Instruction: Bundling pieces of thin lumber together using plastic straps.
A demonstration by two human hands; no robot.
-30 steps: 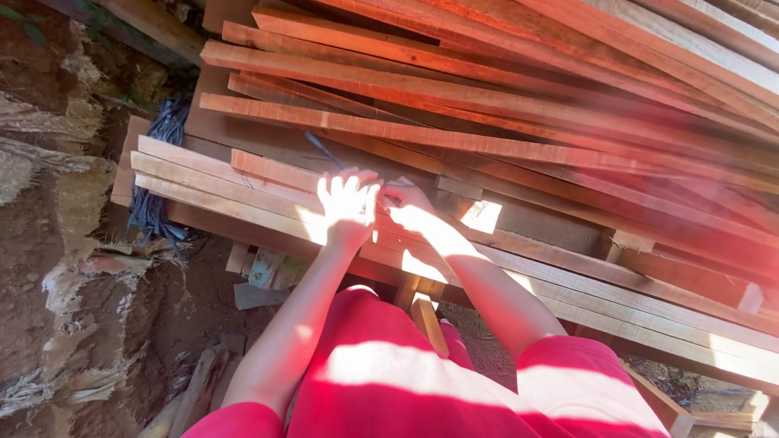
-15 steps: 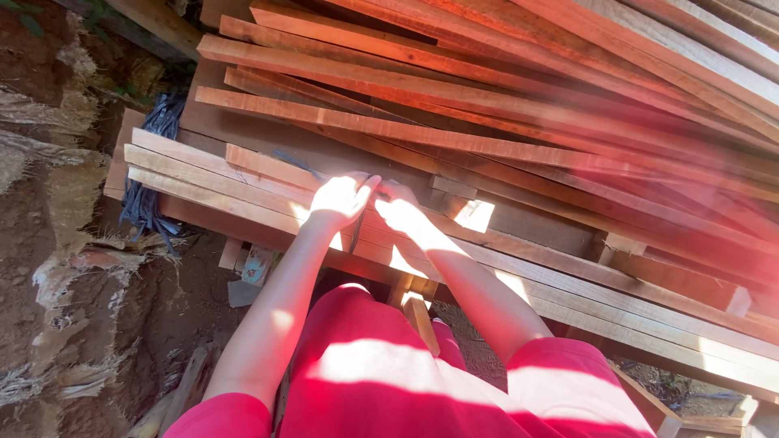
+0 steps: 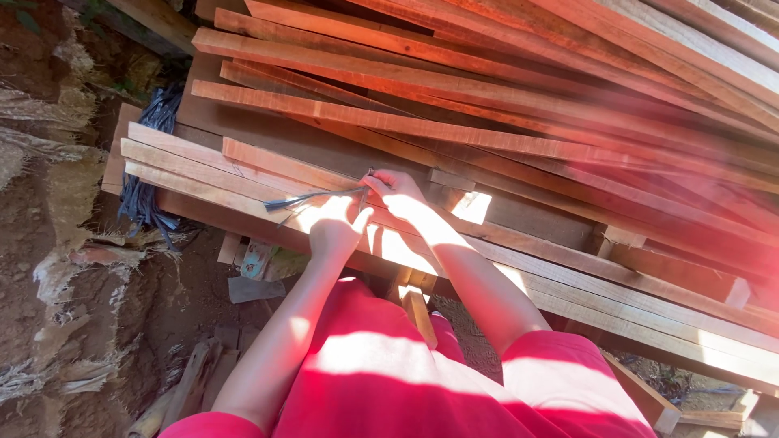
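My right hand [image 3: 393, 191] pinches one end of a thin dark strap [image 3: 312, 198] that runs to the left across the lower planks. My left hand [image 3: 334, 228] is closed just below the strap, near the front edge of the stack of reddish wooden planks [image 3: 503, 122]. Whether the left hand grips the strap I cannot tell, as bright sunlight washes it out. Both hands rest over the pale front planks [image 3: 195, 174].
A bundle of dark straps [image 3: 146, 203] hangs at the left end of the stack. Bare earth and dry roots [image 3: 57, 243] lie to the left. Wood offcuts [image 3: 251, 288] and short sticks are on the ground under the planks. My red clothing fills the bottom.
My left hand has dropped from the plank top toward the front edge. The dark strap now stretches out to the left from my right hand's fingers.
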